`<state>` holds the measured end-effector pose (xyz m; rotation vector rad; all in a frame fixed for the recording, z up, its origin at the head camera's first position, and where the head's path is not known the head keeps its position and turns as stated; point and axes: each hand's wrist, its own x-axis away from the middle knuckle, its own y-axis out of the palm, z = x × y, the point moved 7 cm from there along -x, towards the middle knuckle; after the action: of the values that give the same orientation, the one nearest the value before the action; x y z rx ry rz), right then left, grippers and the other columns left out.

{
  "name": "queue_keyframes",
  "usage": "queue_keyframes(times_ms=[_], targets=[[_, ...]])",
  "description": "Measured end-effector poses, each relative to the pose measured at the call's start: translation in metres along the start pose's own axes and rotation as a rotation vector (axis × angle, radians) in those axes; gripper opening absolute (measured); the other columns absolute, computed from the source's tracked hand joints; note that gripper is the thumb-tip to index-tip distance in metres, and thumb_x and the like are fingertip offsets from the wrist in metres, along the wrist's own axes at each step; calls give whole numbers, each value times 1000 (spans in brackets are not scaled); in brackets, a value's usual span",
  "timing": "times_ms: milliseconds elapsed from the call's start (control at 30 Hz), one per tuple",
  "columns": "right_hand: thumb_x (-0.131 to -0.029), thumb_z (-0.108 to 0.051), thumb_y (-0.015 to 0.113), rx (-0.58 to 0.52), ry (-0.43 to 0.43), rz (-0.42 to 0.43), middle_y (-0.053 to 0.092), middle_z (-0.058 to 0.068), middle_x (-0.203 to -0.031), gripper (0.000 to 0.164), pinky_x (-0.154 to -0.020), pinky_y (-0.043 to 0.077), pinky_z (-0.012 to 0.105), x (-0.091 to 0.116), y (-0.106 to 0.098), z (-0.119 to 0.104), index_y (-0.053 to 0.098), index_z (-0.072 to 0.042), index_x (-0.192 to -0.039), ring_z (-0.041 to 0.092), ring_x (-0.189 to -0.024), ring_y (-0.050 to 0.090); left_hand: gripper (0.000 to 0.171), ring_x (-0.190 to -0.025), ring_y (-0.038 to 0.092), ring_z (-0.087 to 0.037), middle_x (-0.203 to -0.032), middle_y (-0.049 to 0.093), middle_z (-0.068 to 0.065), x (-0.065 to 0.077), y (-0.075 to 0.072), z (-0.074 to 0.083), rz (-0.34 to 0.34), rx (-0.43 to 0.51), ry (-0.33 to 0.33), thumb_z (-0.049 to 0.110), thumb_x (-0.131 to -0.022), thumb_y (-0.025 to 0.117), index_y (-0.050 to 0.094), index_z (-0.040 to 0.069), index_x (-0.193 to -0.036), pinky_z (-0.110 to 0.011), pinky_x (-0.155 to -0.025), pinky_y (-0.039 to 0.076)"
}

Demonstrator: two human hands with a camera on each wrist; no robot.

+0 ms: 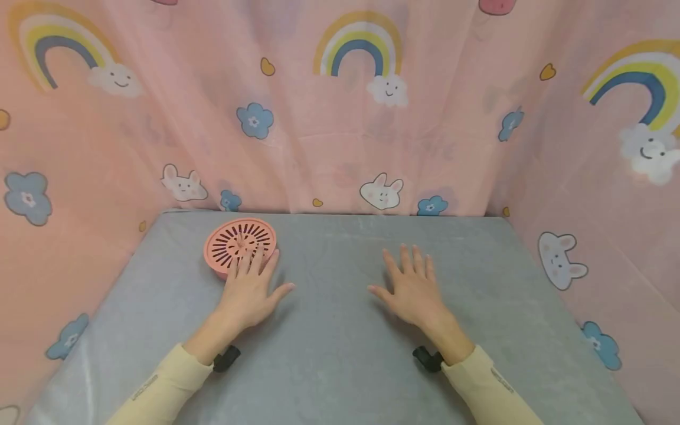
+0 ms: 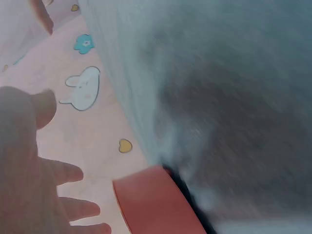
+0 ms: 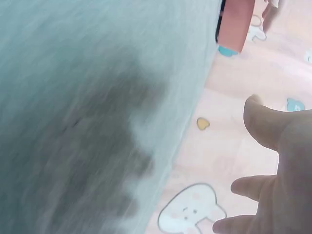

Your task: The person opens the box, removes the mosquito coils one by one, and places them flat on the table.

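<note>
A round pink box (image 1: 225, 239) with a slotted, vented lid stands at the back left of the grey table. Over its near edge, in the head view, lie the fingertips of my left hand (image 1: 248, 298), spread with the thumb out to the right. The left wrist view shows the box's smooth pink side wall (image 2: 158, 204) with a dark strip along its base, and the hand raised above the table. My right hand (image 1: 414, 295) hovers palm down over the right half, fingers spread, holding nothing; the box is far off at the top of the right wrist view.
The grey-covered table (image 1: 334, 354) reaches back to a pink curtain (image 1: 319, 153) printed with rainbows, rabbits and flowers, which also hangs along both sides. Each wrist carries a small black device, the left one (image 1: 227, 358) and the right one (image 1: 427, 358).
</note>
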<state>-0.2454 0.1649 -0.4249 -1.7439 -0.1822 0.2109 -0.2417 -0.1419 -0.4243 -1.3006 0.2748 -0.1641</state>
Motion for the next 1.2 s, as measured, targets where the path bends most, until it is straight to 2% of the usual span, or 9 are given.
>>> queue_keyframes(times_ms=[133,333,467,633,800,900,1033,1200], targets=[[-99,-63,52,-9,-27,-6,15,27,-165,86,-119,4,65,-7,1,-15,26,-11,-162,47,-153,5,76,-153,13,-42,-164,21,-26,7,-6,-8,36,13,13,54,-102,52,33,7,-159,-62,-120,11],[-100,-61,50,-30,-56,-17,19,27,-164,83,-120,6,62,-17,4,-38,27,-11,-162,46,-153,8,65,-147,27,-46,-158,33,-28,18,-18,-20,95,25,48,43,-102,57,46,0,-150,-63,-116,23],[-101,-59,50,-36,-85,-2,24,27,-163,79,-121,9,61,-26,3,-57,30,-10,-161,46,-152,12,63,-141,36,-48,-153,39,-30,20,-27,-35,162,20,54,38,-102,59,47,-3,-148,-65,-112,29],[-102,-58,48,-43,-115,-9,26,26,-163,77,-122,13,57,-38,7,-83,31,-10,-160,44,-152,16,61,-135,39,-52,-149,40,-33,20,-33,-59,201,20,12,35,-103,58,46,-4,-148,-69,-107,32],[-104,-57,46,-60,-151,-3,31,24,-161,73,-122,18,54,-50,9,-109,34,-11,-159,42,-151,22,59,-136,36,-55,-150,37,-37,20,-37,-81,191,33,-54,32,-104,55,45,-9,-145,-70,-107,30],[-104,-55,46,-65,-172,12,35,23,-159,70,-121,23,51,-59,10,-122,36,-10,-158,39,-150,27,58,-136,35,-55,-148,38,-37,17,-41,-90,193,34,-77,31,-105,53,44,-11,-145,-70,-108,29],[-105,-52,46,-114,-187,7,38,22,-157,68,-119,27,50,-71,13,-137,38,-8,-156,37,-148,31,56,-136,37,-52,-145,42,-36,14,-46,-98,231,48,-107,30,-105,52,45,-10,-145,-68,-109,29],[-105,-50,47,-203,-184,-13,40,19,-156,65,-118,31,49,-85,18,-154,38,-9,-156,34,-146,36,58,-138,35,-51,-148,40,-33,8,-43,-109,223,84,-164,33,-107,48,43,-8,-148,-66,-112,28]])
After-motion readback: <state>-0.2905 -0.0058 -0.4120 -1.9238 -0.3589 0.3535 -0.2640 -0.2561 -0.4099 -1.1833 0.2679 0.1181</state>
